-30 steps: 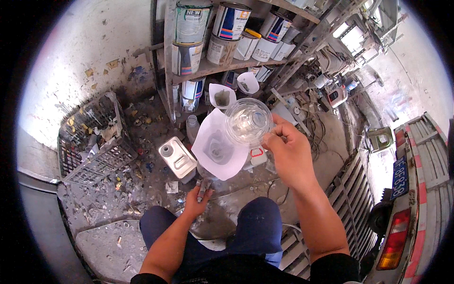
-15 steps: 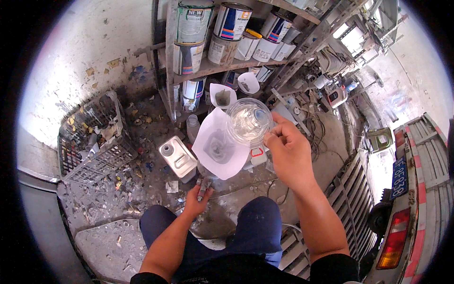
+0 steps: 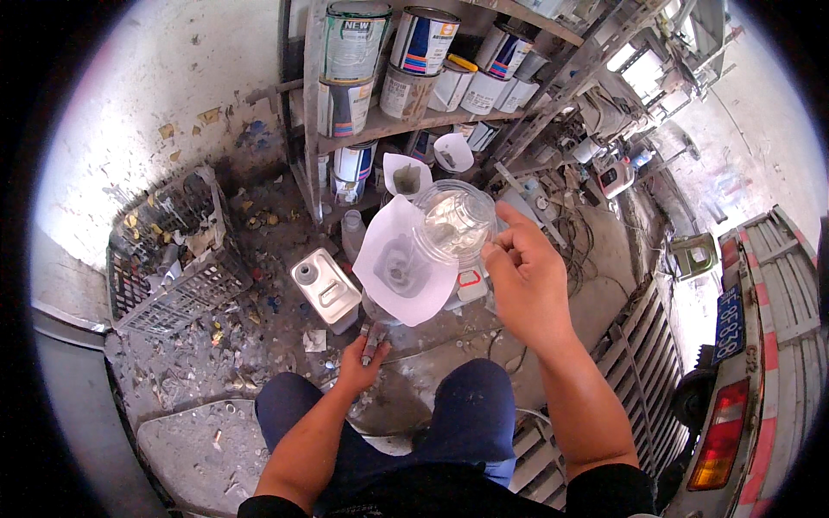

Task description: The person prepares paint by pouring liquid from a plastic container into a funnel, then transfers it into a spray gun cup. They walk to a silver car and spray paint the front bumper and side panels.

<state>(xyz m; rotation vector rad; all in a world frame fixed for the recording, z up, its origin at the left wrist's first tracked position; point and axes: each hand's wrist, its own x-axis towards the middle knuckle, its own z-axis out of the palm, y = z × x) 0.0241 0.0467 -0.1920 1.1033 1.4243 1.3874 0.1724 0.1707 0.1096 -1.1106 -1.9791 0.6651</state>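
Observation:
In my right hand (image 3: 528,281) a clear plastic cup (image 3: 456,223) is pinched by its rim and tilted over a white paper paint strainer (image 3: 406,298). Liquid shows through the cup's wall. The strainer has a grey mesh middle (image 3: 399,269), and its paper flares wide around that. My left hand (image 3: 356,367) is closed around a metal spray gun (image 3: 371,345), below the strainer's near edge. Most of the gun is hidden under the paper. A metal can (image 3: 326,287) with a dark cap stands just left of the strainer.
Paint cans (image 3: 356,43) fill the metal shelf (image 3: 384,128) ahead. Two used strainers (image 3: 406,175) stand below it. A black plastic crate (image 3: 177,285) with scraps sits at left on the littered floor. A vehicle's rear (image 3: 734,406) and slatted metal (image 3: 635,380) lie at right.
The cup has shifted slightly left and tipped a little more over the strainer. The strainer is turned very slightly. My left hand has stayed nearly still.

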